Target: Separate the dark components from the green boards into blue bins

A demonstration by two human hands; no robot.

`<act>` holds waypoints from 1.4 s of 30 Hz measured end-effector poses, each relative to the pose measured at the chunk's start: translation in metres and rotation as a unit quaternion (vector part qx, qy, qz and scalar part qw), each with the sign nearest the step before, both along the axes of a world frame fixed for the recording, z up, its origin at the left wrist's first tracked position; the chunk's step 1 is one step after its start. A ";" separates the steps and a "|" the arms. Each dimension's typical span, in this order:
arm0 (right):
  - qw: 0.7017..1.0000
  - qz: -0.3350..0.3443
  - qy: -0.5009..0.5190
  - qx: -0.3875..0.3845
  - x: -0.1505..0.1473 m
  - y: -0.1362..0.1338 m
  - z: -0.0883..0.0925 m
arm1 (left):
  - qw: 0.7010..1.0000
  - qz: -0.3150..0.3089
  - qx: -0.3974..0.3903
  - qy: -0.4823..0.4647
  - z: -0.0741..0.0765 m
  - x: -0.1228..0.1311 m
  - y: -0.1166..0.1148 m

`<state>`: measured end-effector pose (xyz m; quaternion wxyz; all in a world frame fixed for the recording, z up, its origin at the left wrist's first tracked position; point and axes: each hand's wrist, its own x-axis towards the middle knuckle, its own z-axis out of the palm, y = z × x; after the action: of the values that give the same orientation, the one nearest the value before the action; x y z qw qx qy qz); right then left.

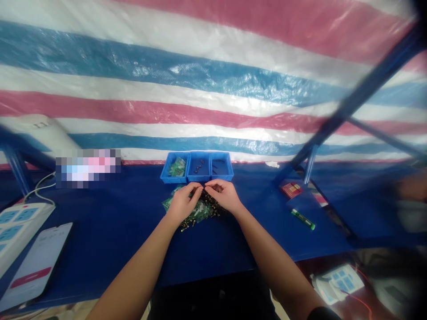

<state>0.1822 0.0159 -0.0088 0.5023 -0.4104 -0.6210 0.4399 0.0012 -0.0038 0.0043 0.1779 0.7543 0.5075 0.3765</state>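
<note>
a person's left hand point(183, 202) and right hand point(225, 194) meet over a pile of small green parts point(201, 211) on a dark blue table point(116, 231). the fingers of both are curled and their tips drawn together, almost touching each other. whether they pinch a piece is too small to tell. just behind the pile stand three blue bins side by side. the left bin point(173, 179) holds more green parts, the middle bin point(199, 179) a few dark bits, and the right bin point(222, 178) a few more. a phone point(36, 262) and a power strip point(16, 222) lie far left, and a green pen point(303, 219) lies to the right.
</note>
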 end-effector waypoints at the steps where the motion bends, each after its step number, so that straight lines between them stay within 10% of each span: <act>1: 1.000 0.001 0.002 0.000 0.000 0.000 0.000 | 1.000 0.000 0.000 -0.001 0.000 0.000 0.000; 13: 0.994 -0.024 -0.083 0.062 0.001 -0.005 0.011 | 1.000 -0.006 0.003 -0.012 0.000 0.000 0.000; 28: 0.995 0.049 0.012 -0.084 0.001 -0.002 0.010 | 0.990 -0.029 0.137 0.012 -0.016 -0.002 0.008; 42: 0.996 0.007 0.062 -0.070 0.005 0.002 0.011 | 0.992 -0.007 0.117 0.036 -0.014 -0.002 0.007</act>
<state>0.1876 0.0178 0.0025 0.5069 -0.4123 -0.5594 0.5100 -0.0004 0.0032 -0.0098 0.0727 0.7863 0.4611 0.4047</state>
